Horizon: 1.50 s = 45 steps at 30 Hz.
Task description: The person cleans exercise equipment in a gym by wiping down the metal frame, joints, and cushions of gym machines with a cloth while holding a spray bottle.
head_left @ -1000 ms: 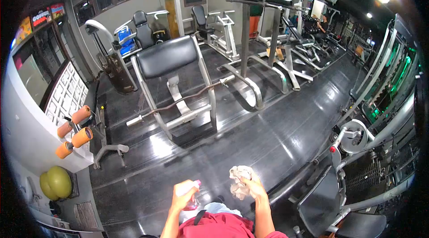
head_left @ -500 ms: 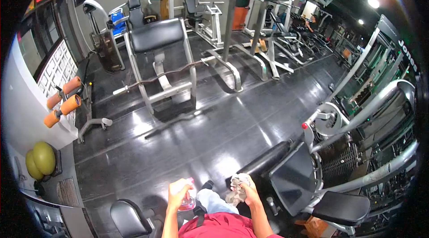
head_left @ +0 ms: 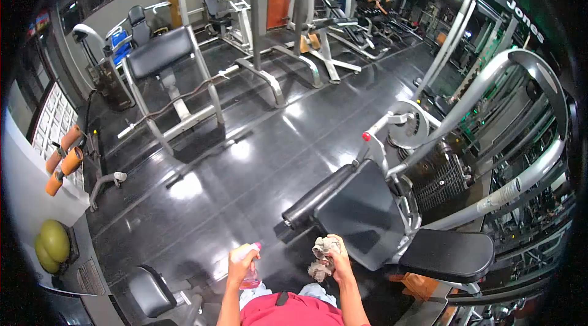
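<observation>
My left hand (head_left: 241,263) is wrapped around a clear spray bottle (head_left: 250,281) with a pink top and pinkish liquid, held low in front of me. In my right hand (head_left: 339,260) is a crumpled, light patterned cloth (head_left: 323,256), its loose end hanging below the fingers. Just ahead and to the right of that hand stands a machine with a black padded seat (head_left: 365,216). Neither the bottle nor the cloth appears to touch the equipment.
A black pad (head_left: 450,255) juts out at right, below a curved silver frame (head_left: 531,63). A preacher bench (head_left: 162,53) with a curved bar stands ahead left. Another black seat (head_left: 149,292) is at lower left, near green balls (head_left: 52,246). A person (head_left: 384,3) is far back.
The view has swung right and forward, so the machine with the black seat now stands nearer the middle. Both hands still hold the bottle and the cloth.
</observation>
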### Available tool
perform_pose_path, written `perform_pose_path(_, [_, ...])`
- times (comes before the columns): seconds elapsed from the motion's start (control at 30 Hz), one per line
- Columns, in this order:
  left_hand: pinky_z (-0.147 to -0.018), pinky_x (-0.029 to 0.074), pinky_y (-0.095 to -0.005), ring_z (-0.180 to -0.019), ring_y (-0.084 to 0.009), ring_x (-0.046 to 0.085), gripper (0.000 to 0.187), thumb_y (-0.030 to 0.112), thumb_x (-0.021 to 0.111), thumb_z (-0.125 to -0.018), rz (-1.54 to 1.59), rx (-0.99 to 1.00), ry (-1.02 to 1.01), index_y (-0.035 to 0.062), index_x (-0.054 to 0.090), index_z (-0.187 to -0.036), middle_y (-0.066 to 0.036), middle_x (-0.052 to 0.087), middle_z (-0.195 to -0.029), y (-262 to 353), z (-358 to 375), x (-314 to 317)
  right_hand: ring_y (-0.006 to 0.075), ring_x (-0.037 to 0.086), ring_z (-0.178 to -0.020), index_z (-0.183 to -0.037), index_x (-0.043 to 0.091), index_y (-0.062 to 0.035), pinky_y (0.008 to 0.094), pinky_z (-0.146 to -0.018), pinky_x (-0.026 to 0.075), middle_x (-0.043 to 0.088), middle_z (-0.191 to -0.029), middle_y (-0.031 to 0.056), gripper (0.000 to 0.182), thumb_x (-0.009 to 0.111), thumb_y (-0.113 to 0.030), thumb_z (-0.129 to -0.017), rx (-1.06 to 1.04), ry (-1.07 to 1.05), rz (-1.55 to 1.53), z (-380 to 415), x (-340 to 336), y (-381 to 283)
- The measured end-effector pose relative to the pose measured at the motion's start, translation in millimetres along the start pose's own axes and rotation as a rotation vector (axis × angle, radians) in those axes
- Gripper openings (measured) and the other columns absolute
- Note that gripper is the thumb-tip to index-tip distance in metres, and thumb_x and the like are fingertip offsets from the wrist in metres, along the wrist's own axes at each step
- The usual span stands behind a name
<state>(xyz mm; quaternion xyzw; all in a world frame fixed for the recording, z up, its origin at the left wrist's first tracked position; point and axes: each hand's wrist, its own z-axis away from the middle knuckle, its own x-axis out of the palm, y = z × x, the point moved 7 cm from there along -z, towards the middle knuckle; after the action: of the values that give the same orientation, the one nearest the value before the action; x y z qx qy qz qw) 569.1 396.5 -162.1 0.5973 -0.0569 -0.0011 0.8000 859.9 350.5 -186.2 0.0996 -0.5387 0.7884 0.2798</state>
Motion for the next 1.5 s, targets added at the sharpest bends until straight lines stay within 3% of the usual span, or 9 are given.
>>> perform_pose_path(0.13, [-0.045,0.041,-0.0256,-0.045,-0.0102,0.054,0.023,0.021,0.063,-0.089,-0.107,-0.008,-0.091,0.0015,0.064,-0.077,-0.005,0.064,-0.069,-21,-5,87,0.0210,0.063,-0.104,-0.130,0.046,-0.0110,0.0323,-0.087,0.054,0.061,-0.113,0.0095,0.057,0.052,0.004,-0.076,0.045,-0.027,0.049,29,-77,-23])
perform_pose_path(0.37, [-0.045,0.042,-0.0257,-0.047,-0.0092,0.055,0.029,0.028,0.062,-0.093,-0.143,-0.024,-0.216,0.0026,0.064,-0.078,-0.002,0.063,-0.069,-32,-14,237,0.0304,0.060,-0.113,-0.134,0.041,-0.0094,0.0434,-0.097,0.050,0.057,-0.123,0.0156,0.058,0.053,-0.003,-0.078,0.111,0.028,-0.059,39,-200,-51])
perform_pose_path(0.6, [-0.045,0.043,-0.0268,-0.049,-0.0094,0.056,0.029,0.027,0.065,-0.092,-0.371,0.071,-0.264,0.0024,0.064,-0.076,-0.001,0.060,-0.065,-29,-50,311,0.0301,0.064,-0.106,-0.131,0.042,-0.0073,0.0432,-0.087,0.056,0.061,-0.117,0.0158,0.042,0.053,-0.027,-0.096,0.005,0.072,-0.201,-8,-270,-62])
perform_pose_path(0.83, [-0.041,0.037,-0.0257,-0.044,-0.0076,0.050,0.032,0.028,0.067,-0.089,-0.342,0.068,-0.257,0.0035,0.062,-0.070,0.000,0.058,-0.060,-17,-119,347,0.0280,0.066,-0.100,-0.124,0.046,-0.0092,0.0405,-0.084,0.056,0.062,-0.110,0.0145,0.036,0.061,-0.023,-0.095,-0.013,0.232,-0.190,-31,-290,-55])
perform_pose_path(0.97, [-0.053,0.040,-0.0361,-0.052,-0.0208,0.051,0.040,0.036,0.070,-0.084,-0.577,0.173,-0.117,0.0012,0.061,-0.066,-0.014,0.054,-0.057,-10,-183,365,0.0299,0.068,-0.095,-0.119,0.047,-0.0053,0.0396,-0.083,0.056,0.062,-0.108,0.0138,0.034,0.064,-0.016,-0.091,0.042,0.255,-0.166,-60,-294,-60])
perform_pose_path(1.17, [-0.060,0.045,-0.0422,-0.064,-0.0364,0.061,0.042,0.043,0.067,-0.084,-0.712,0.195,-0.079,0.0036,0.065,-0.071,-0.017,0.062,-0.067,-14,-287,392,0.0258,0.066,-0.097,-0.129,0.048,-0.0052,0.0373,-0.090,0.053,0.064,-0.106,0.0115,0.040,0.060,-0.015,-0.091,0.078,0.342,-0.098,-159,-306,-75])
perform_pose_path(1.3, [-0.062,0.047,-0.0449,-0.068,-0.0378,0.063,0.039,0.042,0.065,-0.082,-0.877,0.242,-0.034,0.0052,0.066,-0.069,-0.015,0.064,-0.070,-44,-344,409,0.0180,0.062,-0.089,-0.130,0.048,-0.0106,0.0296,-0.060,0.051,0.061,-0.111,0.0101,0.039,0.051,-0.027,-0.095,0.165,0.303,-0.189,-253,-326,-59])
perform_pose_path(1.33, [-0.062,0.047,-0.0447,-0.067,-0.0374,0.062,0.039,0.042,0.065,-0.082,-0.889,0.244,-0.039,0.0054,0.066,-0.069,-0.014,0.064,-0.070,-52,-356,415,0.0162,0.061,-0.077,-0.127,0.050,-0.0103,0.0265,-0.047,0.043,0.062,-0.103,0.0089,0.038,0.048,-0.032,-0.096,0.175,0.334,-0.235,-275,-324,-61])
perform_pose_path(1.5, [-0.059,0.047,-0.0434,-0.065,-0.0356,0.062,0.039,0.041,0.065,-0.083,-0.937,0.323,-0.113,0.0053,0.065,-0.066,-0.013,0.062,-0.067,-83,-401,448,0.0160,0.056,-0.053,-0.110,0.061,-0.0076,0.0267,-0.040,0.040,0.063,-0.076,0.0067,0.043,0.046,-0.043,-0.091,0.202,0.419,-0.299,-346,-337,-33])
